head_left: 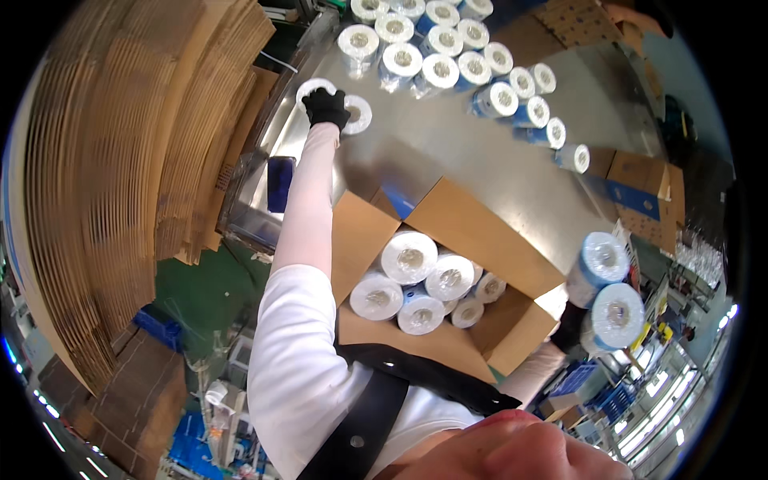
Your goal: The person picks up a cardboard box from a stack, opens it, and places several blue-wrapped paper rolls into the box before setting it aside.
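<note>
We reach our left hand (326, 106), black-gloved, far out across the metal table (496, 172); it sits closed over the top of a white roll pack (358, 114) standing near the table's far left edge, a second one just beside it. Our right hand (570, 326), also gloved, is low at the right, clamped against two wrapped rolls (608, 292) with blue film; its fingers are mostly hidden, so we judge the grip from the way the rolls hang together. The open cardboard box (472, 232) lies between us and the table, already partly filled with upright rolls (416, 280).

Handling, as we judge it: light, bulky, soft paper that dents under a squeeze; the plastic film looks slick. Best taken around the body, or by fingers at the core end, not pinched by the loose wrap.
</note>
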`<action>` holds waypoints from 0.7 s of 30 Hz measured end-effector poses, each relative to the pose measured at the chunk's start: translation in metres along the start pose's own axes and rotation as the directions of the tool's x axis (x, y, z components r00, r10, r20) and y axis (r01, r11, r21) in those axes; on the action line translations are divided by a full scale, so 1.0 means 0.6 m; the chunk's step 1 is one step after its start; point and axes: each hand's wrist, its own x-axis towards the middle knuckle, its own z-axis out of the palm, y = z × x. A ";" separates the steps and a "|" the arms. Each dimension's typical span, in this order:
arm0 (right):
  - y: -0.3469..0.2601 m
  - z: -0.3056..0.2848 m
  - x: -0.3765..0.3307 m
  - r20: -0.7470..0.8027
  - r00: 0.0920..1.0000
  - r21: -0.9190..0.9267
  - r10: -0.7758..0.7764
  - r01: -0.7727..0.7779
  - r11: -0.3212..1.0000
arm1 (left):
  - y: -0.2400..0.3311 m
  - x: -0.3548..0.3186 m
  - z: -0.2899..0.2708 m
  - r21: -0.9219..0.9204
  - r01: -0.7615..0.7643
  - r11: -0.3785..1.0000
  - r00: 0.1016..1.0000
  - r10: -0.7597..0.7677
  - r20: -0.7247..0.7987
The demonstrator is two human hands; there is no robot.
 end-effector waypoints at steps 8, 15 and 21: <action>-0.024 0.048 0.009 -0.030 0.991 0.114 -0.129 0.131 0.985 | -0.077 -0.096 -0.138 -0.421 -0.082 0.903 0.994 0.045 -0.097; 0.002 -0.046 -0.009 -0.143 0.963 0.190 -0.228 0.253 0.949 | 0.162 -0.263 -0.406 -0.319 -0.859 0.400 0.499 0.517 -0.695; 0.055 -0.138 -0.025 -0.012 0.847 0.067 -0.531 0.531 0.845 | 0.388 -0.573 -0.345 0.085 -0.994 -0.064 -0.094 0.904 -0.417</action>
